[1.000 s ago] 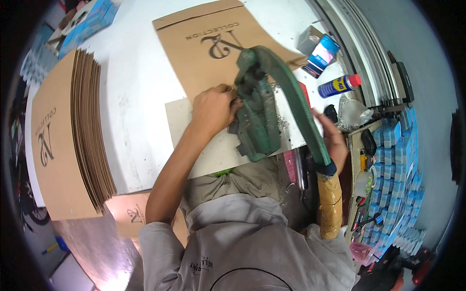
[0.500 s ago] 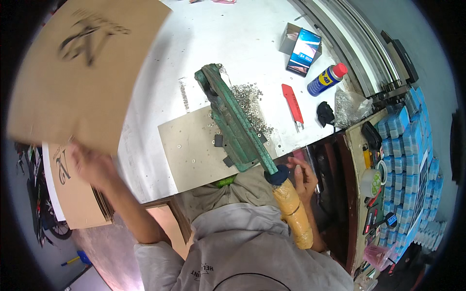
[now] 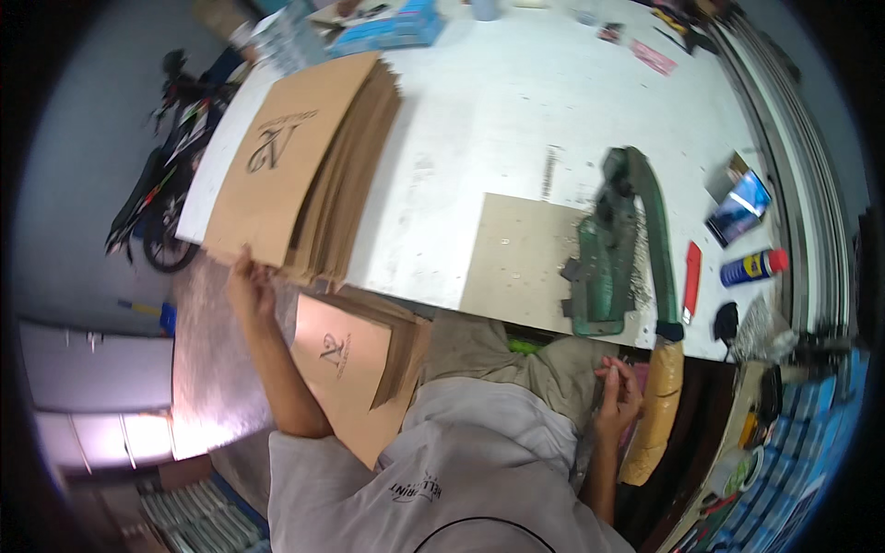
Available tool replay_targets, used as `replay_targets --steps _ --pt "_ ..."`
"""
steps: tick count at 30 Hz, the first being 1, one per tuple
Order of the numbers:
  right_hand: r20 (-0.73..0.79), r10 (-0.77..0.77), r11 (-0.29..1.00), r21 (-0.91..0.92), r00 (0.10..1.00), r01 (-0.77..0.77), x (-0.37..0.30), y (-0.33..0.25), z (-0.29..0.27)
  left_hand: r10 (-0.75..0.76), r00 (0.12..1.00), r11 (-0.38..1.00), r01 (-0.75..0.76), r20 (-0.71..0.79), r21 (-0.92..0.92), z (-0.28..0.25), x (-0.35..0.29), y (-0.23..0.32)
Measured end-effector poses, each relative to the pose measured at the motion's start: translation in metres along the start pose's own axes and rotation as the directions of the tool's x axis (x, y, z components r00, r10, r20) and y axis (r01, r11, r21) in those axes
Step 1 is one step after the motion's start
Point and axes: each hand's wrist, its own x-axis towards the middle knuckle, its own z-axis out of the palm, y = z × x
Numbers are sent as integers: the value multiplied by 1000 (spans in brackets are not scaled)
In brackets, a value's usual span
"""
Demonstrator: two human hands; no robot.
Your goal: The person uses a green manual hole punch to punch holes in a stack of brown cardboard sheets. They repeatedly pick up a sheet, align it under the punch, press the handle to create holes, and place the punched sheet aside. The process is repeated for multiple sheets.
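My left hand (image 3: 251, 290) is at the near edge of a tall stack of flat brown paper bags (image 3: 277, 175) with dark print, at the table's left. Its fingers close on the near edge of the top bag, with the thumb on top. Beside the wrapped yellow-brown handle (image 3: 656, 415) of a green lever press (image 3: 601, 267), my right hand (image 3: 622, 392) hangs with loosely bent fingers apart, holding nothing that I can see. The press stands on a beige board (image 3: 516, 253), among small metal rings. Another bag pile (image 3: 336, 346) lies lower, left of my lap.
Right of the press lie a red cutter (image 3: 691, 281), a blue spray can (image 3: 751, 267), a small box (image 3: 737, 207) and a clear plastic bag (image 3: 765, 332). Blue packs (image 3: 392, 32) sit at the table's far side. A motorcycle (image 3: 166, 198) stands beyond the left edge.
The view has swung left. The bag that my left hand held up in the air now lies on the stack on the table. My right hand remains by the press handle.
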Motion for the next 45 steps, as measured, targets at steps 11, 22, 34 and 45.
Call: replay_targets --steps 11,22,34,45 --pt "-12 3 999 53 1000 -2 -12 4 0 74 984 993 -57 -163 105 53 -35 24" --pt "71 -22 999 -43 997 25 21 17 -12 -128 992 981 129 -21 144 -77 33 8" --pt "229 30 998 52 973 -43 42 37 -21 149 947 814 46 -285 579 -67 -57 -28" --pt "293 297 952 -19 909 -305 45 59 -9 6 954 784 182 -300 593 9 -194 -122"
